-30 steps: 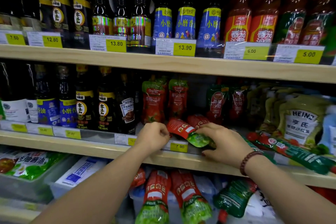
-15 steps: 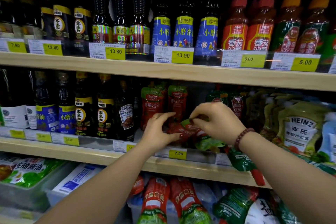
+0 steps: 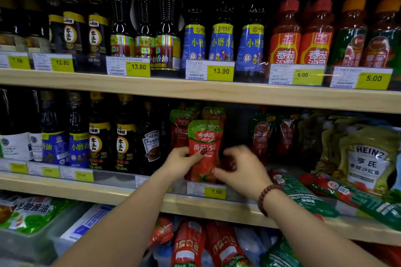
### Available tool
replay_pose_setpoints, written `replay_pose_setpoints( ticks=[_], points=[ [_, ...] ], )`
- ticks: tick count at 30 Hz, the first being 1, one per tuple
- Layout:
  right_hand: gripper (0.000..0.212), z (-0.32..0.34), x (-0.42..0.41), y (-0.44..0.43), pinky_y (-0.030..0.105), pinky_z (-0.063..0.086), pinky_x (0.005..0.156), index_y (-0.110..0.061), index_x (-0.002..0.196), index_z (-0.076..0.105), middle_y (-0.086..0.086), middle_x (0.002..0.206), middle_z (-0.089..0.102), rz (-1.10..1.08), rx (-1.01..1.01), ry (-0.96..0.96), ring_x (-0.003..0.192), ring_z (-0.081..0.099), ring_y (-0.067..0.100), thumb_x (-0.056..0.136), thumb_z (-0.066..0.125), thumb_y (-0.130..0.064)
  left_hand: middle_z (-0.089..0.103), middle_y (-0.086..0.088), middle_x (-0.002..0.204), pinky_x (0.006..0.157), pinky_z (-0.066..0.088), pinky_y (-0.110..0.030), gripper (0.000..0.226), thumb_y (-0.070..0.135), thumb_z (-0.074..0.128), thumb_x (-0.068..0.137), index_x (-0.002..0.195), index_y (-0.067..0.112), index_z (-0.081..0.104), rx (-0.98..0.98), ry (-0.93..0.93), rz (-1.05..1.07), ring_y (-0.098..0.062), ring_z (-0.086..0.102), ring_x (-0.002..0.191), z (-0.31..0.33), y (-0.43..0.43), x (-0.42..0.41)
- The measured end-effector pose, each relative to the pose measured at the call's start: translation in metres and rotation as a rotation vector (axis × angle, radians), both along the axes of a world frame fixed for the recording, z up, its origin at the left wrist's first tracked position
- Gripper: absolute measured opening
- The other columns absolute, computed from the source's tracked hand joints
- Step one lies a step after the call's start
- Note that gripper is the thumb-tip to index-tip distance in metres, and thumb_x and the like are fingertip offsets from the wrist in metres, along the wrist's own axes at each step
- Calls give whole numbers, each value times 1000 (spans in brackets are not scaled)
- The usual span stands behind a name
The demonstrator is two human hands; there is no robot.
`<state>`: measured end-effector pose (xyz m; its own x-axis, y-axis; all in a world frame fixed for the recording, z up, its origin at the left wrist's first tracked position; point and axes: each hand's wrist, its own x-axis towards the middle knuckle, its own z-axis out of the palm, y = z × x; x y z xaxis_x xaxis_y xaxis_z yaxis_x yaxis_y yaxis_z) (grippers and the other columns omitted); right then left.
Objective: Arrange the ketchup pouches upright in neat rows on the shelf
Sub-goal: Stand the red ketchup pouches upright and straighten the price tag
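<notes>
Two hands, left hand point(image 3: 181, 163) and right hand point(image 3: 243, 169), grip one ketchup pouch point(image 3: 205, 149) upright on the shelf point(image 3: 108, 191), while several fallen pouches point(image 3: 303, 197) lie flat alongside.

Views: a single head-worn wide-angle camera; no second view shares the scene.
Facing: forward and a little downward, square onto a shop shelving unit.
Closeness: near, with both forearms rising from the bottom edge to mid-frame.
Centre of frame: the middle shelf point(image 3: 217, 201).
Upper frame: the top shelf point(image 3: 195, 91) with its bottles.
Bottom edge: a lower tier, cut off.
Distortion: shelf edges slope down toward the right.
</notes>
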<state>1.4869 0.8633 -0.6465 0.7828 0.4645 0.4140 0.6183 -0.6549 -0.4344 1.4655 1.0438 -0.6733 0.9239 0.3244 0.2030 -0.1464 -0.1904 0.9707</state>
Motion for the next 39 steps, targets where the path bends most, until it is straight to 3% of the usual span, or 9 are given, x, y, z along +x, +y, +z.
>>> replay_pose_setpoints(
  ticks=[5, 9, 14, 18, 22, 26, 29, 31, 39],
  points=[
    [46, -30, -7, 5, 30, 44, 81, -29, 106, 62, -5, 108, 59, 57, -371, -105, 101, 56, 17, 72, 58, -60, 71, 1, 98, 73, 55, -22, 10, 27, 68, 82, 92, 24, 66, 144, -30, 68, -11, 68, 89, -3, 3, 3],
    [28, -43, -9, 4, 29, 41, 77, -25, 100, 65, -3, 102, 63, -95, -352, -318, 98, 57, 19, 87, 49, -44, 62, 26, 84, 64, 51, -17, 50, 45, 79, 58, 97, 46, 48, 521, -54, 183, 8, 61, 77, -14, 8, -6],
    [28, -48, -13, 3, 24, 41, 45, -19, 51, 64, -2, 52, 61, -185, -339, -418, 50, 60, 18, 54, 84, -39, 63, 23, 85, 75, 55, -32, 47, 42, 79, 56, 93, 44, 52, 592, 50, 181, -3, 64, 83, -17, 11, 5],
    [31, -48, -14, 2, 28, 42, 62, -19, 77, 68, -1, 79, 68, -199, -265, -404, 76, 63, 19, 80, 61, -49, 62, 19, 87, 80, 52, -27, 49, 28, 85, 56, 94, 37, 56, 552, 66, 123, -8, 64, 90, -10, 10, 26],
    [39, -46, -19, 1, 26, 47, 46, -18, 47, 61, -1, 47, 59, -218, -272, -390, 46, 58, 15, 41, 88, -46, 63, 8, 98, 79, 47, -23, 57, 20, 85, 60, 110, 24, 57, 508, 55, 126, -9, 60, 89, -11, 4, 44],
    [38, -53, -15, 0, 25, 49, 48, -21, 46, 60, -3, 45, 57, -222, -265, -455, 44, 57, 14, 39, 88, -46, 65, -6, 114, 88, 52, -38, 73, 21, 80, 66, 128, 20, 41, 553, 17, 188, -22, 63, 103, -15, -4, 48],
    [37, -58, -13, -1, 26, 49, 49, -20, 46, 60, -1, 45, 57, -233, -253, -487, 45, 58, 15, 41, 87, -45, 62, -8, 111, 81, 54, -43, 111, 26, 79, 66, 141, 41, -2, 730, -16, 262, -28, 64, 97, -15, -7, 41],
    [36, -61, -12, -1, 27, 50, 52, -20, 47, 60, -1, 46, 57, -230, -220, -512, 47, 58, 16, 43, 87, -44, 59, -8, 108, 75, 55, -42, 123, 26, 78, 68, 130, 60, -23, 835, -41, 245, -28, 64, 92, -14, -10, 36],
    [35, -71, -3, -1, 27, 52, 59, -22, 49, 61, -2, 50, 59, -214, -160, -560, 52, 61, 17, 40, 88, -42, 52, -11, 117, 87, 52, -43, 118, 16, 72, 75, 111, 75, -23, 880, -46, 182, -28, 58, 104, -5, -13, 54]
  ],
)
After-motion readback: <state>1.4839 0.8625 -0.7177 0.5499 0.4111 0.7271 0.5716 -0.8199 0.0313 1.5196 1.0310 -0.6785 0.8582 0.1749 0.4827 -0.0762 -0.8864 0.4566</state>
